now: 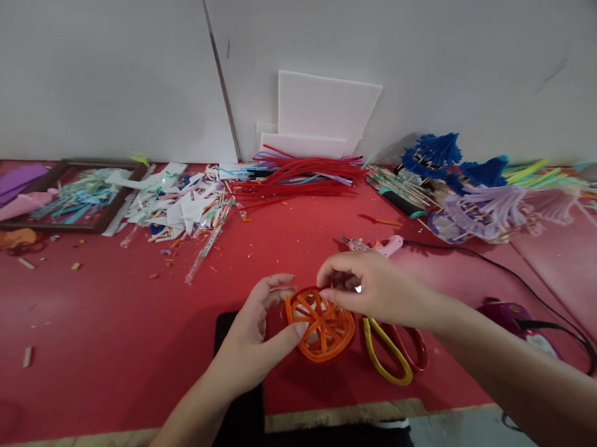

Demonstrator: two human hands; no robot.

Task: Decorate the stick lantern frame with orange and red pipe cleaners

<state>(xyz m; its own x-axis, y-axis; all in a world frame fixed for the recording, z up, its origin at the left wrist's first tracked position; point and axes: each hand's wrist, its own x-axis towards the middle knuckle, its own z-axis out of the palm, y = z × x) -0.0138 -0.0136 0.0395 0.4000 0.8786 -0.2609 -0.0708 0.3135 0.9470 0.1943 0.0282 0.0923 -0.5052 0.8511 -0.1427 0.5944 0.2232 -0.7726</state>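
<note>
Between my hands is a round orange pipe-cleaner wheel [325,331] with spokes crossing at its middle and a red strip along its upper rim. My left hand [252,338] grips it from the left, its thumb on the front and its fingers curled behind. At the top edge, my right hand [375,287] pinches the rim between thumb and bent fingers. Just right of the wheel lie scissors with one yellow handle loop [390,363] and one red; their blades are hidden. A pink glue gun [390,246] rests behind my right hand.
Red pipe cleaners [306,174] are piled by the wall. White scraps [192,208] and a brown frame [101,220] lie left. Blue [435,154] and lilac pleated pieces [484,210] stand right. A black cord [506,268] runs near my right arm; a black flat object [226,326] is beneath my left.
</note>
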